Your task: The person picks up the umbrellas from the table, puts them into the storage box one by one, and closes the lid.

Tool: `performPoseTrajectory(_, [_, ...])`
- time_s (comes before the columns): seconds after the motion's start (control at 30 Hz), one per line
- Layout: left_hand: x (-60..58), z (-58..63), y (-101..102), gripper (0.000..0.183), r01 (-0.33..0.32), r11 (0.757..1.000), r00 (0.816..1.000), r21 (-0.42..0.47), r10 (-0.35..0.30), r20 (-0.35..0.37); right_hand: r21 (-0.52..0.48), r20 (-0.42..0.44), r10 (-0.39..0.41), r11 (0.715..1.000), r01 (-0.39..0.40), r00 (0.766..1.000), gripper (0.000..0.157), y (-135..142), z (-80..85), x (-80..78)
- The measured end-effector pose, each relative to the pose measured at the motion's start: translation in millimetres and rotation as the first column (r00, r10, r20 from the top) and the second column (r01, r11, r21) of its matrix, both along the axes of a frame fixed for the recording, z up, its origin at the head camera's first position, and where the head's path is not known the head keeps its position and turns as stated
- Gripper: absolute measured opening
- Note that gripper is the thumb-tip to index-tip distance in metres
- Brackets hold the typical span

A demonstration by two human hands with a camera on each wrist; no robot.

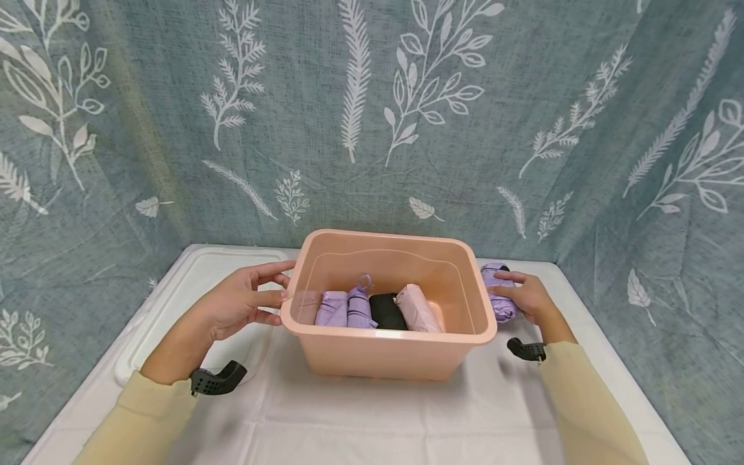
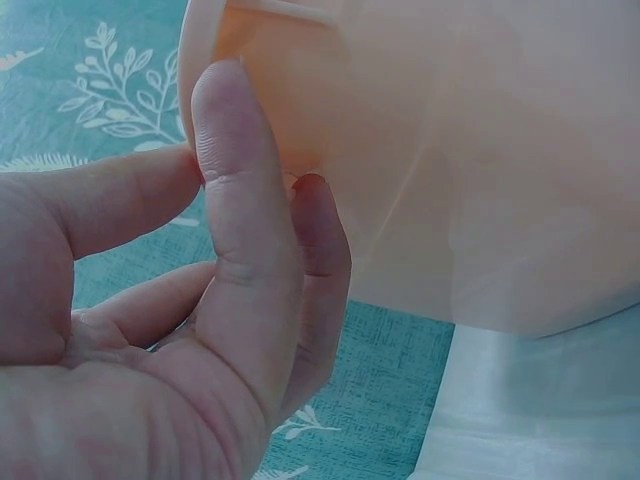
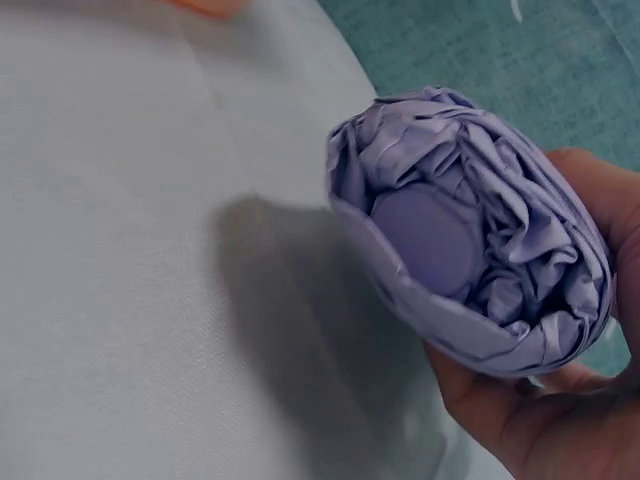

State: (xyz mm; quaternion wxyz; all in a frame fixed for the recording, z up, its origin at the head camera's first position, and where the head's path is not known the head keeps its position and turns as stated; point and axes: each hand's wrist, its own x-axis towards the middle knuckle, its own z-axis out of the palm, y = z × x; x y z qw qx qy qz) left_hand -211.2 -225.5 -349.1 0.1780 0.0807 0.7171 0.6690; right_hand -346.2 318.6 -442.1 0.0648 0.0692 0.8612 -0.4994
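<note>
A peach plastic storage bin (image 1: 383, 355) stands on the table in the head view. My left hand (image 1: 247, 300) is at its left end, with curled fingers and thumb against the rim, as the left wrist view shows closely. Beyond the bin's right end, my right hand (image 1: 526, 294) grips a folded purple umbrella (image 3: 450, 240). Its round end, ringed by crumpled fabric, faces the right wrist camera, and a shadow falls on the cloth beside it. Inside the bin lie two purple rolled bundles (image 1: 360, 310), a black one (image 1: 387, 312) and a pink one (image 1: 417, 309).
A white lid-like panel (image 1: 174, 323) lies left of the bin, partly behind the left forearm. White cloth (image 1: 349, 420) covers the table. Blue-green leaf-patterned fabric (image 1: 325, 116) hangs around the back and sides.
</note>
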Motion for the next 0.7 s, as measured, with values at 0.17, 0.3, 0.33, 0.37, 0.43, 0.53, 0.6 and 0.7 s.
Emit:
performPoseTrajectory(0.17, [-0.4,0.1,0.0,0.079,0.002,1.0,1.0,-0.001,-0.002,-0.013,-0.095,-0.03,0.001,0.995,-0.004,1.0,0.064,-0.4,4.0,7.1])
performPoseTrajectory(0.3, [-0.6,-0.5,0.4,0.078,0.003,1.0,1.0,-0.001,-0.003,-0.013,-0.18,-0.039,0.014,0.983,-0.021,0.999,0.066,-0.1,7.6,13.0])
performPoseTrajectory(0.33, [-0.6,-0.6,0.5,0.078,0.002,1.0,1.0,-0.003,-0.002,-0.012,-0.201,-0.04,0.018,0.979,-0.025,0.999,0.067,0.0,8.9,14.8])
performPoseTrajectory(0.37, [-0.8,-0.7,0.6,0.078,0.003,1.0,1.0,-0.004,-0.003,-0.011,-0.223,-0.041,0.024,0.974,-0.033,0.999,0.068,0.5,10.4,16.5])
performPoseTrajectory(0.43, [-0.9,-0.6,0.6,0.078,0.003,1.0,1.0,-0.004,-0.003,-0.009,-0.266,-0.045,0.039,0.963,-0.05,0.998,0.07,1.6,13.7,20.3])
performPoseTrajectory(0.53, [-1.0,-0.4,0.2,0.079,0.004,1.0,1.0,-0.005,-0.004,-0.007,-0.345,-0.053,0.064,0.935,-0.078,0.997,0.072,3.3,18.6,25.1])
performPoseTrajectory(0.6, [-0.9,0.0,-0.1,0.079,0.006,1.0,1.0,-0.005,-0.006,-0.005,-0.397,-0.061,0.074,0.913,-0.092,0.995,0.068,4.1,21.8,28.2])
performPoseTrajectory(0.7, [-1.2,-0.2,-0.5,0.079,0.005,1.0,1.0,-0.004,-0.005,0.0,-0.46,-0.077,0.075,0.882,-0.102,0.994,0.058,5.4,26.1,32.6])
